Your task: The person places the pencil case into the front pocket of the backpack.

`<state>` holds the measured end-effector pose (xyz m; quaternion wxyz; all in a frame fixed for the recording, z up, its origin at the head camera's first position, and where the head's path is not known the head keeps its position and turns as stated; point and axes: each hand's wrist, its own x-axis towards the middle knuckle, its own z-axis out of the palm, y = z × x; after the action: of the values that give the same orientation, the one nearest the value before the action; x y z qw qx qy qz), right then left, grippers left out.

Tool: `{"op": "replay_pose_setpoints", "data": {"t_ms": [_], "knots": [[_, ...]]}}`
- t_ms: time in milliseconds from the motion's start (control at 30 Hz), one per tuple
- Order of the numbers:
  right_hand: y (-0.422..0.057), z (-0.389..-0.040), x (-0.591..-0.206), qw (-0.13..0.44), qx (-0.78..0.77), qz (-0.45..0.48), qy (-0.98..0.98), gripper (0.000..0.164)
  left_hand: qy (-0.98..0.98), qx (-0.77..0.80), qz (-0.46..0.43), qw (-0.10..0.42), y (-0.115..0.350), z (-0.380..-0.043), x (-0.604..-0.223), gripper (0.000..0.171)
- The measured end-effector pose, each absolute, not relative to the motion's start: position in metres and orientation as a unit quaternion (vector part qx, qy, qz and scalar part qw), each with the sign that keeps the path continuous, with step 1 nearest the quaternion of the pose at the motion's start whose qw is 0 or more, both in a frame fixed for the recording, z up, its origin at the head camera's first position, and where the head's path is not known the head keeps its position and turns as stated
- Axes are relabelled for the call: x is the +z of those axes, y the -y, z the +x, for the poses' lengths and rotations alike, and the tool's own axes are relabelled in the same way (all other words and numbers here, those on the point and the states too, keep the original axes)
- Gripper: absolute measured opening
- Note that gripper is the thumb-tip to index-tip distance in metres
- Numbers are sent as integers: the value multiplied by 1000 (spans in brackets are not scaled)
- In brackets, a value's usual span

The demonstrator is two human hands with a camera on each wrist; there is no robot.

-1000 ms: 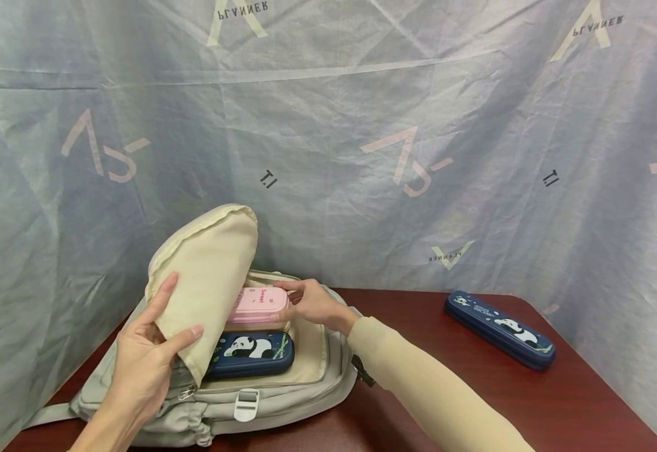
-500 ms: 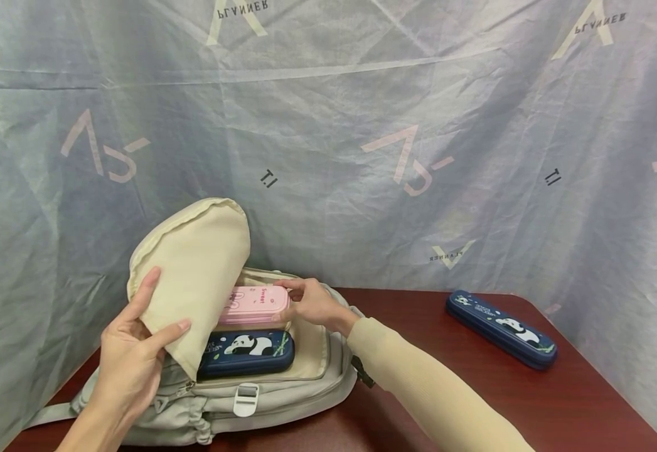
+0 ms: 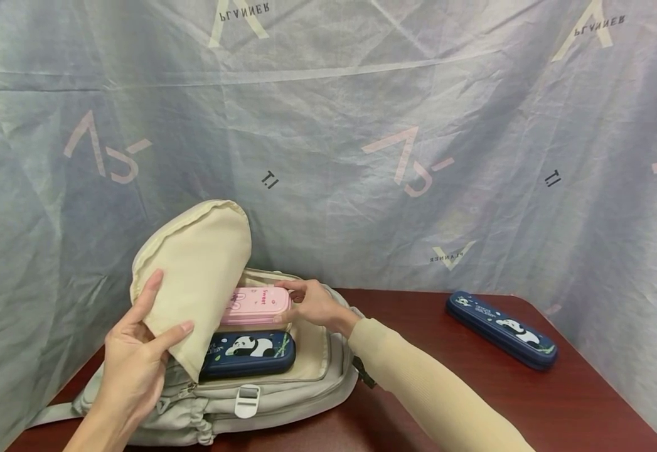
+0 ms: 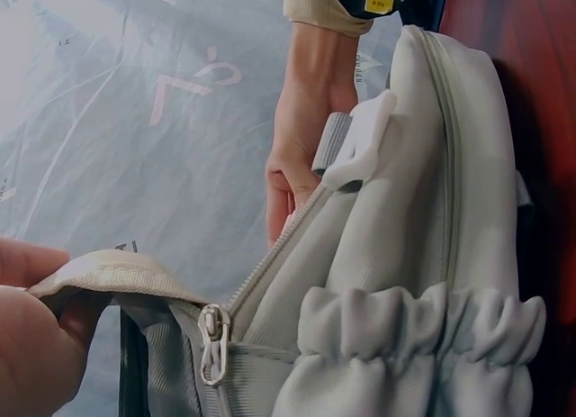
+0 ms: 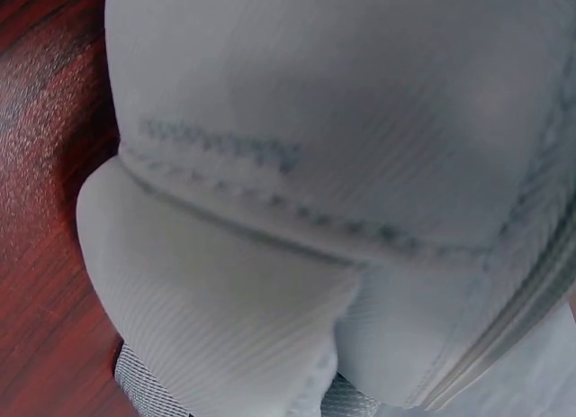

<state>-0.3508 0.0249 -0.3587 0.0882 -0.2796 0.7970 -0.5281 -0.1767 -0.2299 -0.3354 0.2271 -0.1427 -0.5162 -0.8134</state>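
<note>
A pale grey-green backpack (image 3: 283,411) lies on the table with its front unzipped. My left hand (image 3: 136,351) grips the edge of its cream-lined flap (image 3: 204,263) and keeps it raised; the left wrist view shows the fold between thumb and fingers, by a zipper pull (image 4: 213,345). Inside the bag, my right hand (image 3: 311,307) pinches the right end of a pink pencil case (image 3: 257,301) printed "Sweet". In front of that lies a navy panda pencil case (image 3: 251,353), its left end hidden by the flap. The right wrist view holds mostly bag fabric.
Another navy panda pencil case (image 3: 500,329) lies at the right of the dark red table (image 3: 418,376). A grey printed cloth (image 3: 328,138) hangs behind and at both sides. A strap (image 3: 51,414) trails from the bag's left side.
My left hand has drawn the flap to the left, uncovering more of the pink and navy cases, then come back slightly. The right hand has hardly moved.
</note>
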Motion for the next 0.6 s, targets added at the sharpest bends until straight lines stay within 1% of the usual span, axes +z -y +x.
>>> {"op": "replay_pose_setpoints", "data": {"t_ms": [300, 600], "knots": [[-25, -350, -358, 98, -540, -273, -791, 72, 507, -815, -147, 239, 228, -176, -336, 96], [-26, -353, -361, 100, -541, -269, -790, 75, 503, -820, -137, 234, 228, -175, -337, 97]]}}
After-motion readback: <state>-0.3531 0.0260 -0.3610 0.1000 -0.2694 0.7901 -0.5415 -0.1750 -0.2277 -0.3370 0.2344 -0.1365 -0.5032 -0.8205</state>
